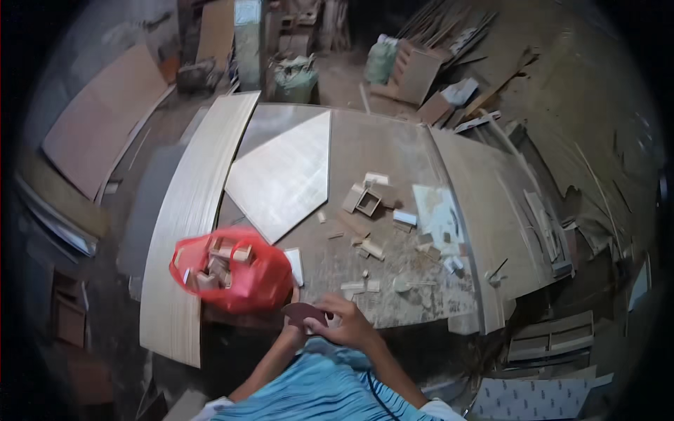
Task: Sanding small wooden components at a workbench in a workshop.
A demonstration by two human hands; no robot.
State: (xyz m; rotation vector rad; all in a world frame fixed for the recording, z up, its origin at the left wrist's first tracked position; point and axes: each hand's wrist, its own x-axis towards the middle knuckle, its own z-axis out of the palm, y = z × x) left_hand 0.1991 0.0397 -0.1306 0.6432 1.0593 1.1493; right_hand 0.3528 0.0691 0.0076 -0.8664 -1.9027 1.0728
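Observation:
Close to my body, at the table's near edge, both hands meet on a dark maroon piece of what looks like sandpaper (pixel 304 313) with a rounded edge. My left hand (pixel 294 334) grips it from below, its fingers mostly hidden. From the right, my right hand (pixel 345 322) pinches the same piece between thumb and fingers. Just beyond my left hand stands a red plastic bag (pixel 263 277), its mouth open, holding several small wooden blocks (pixel 219 268). Whether something else lies under the sandpaper cannot be seen.
A long pale board (pixel 186 231) runs along the left of the worktable (pixel 375 151). A white angular panel (pixel 291 172) lies near its middle. Small wooden boxes (pixel 367 203) and offcuts (pixel 368 248) are scattered to the right. Wood scraps (pixel 456 31) and green sacks (pixel 296 81) stand behind.

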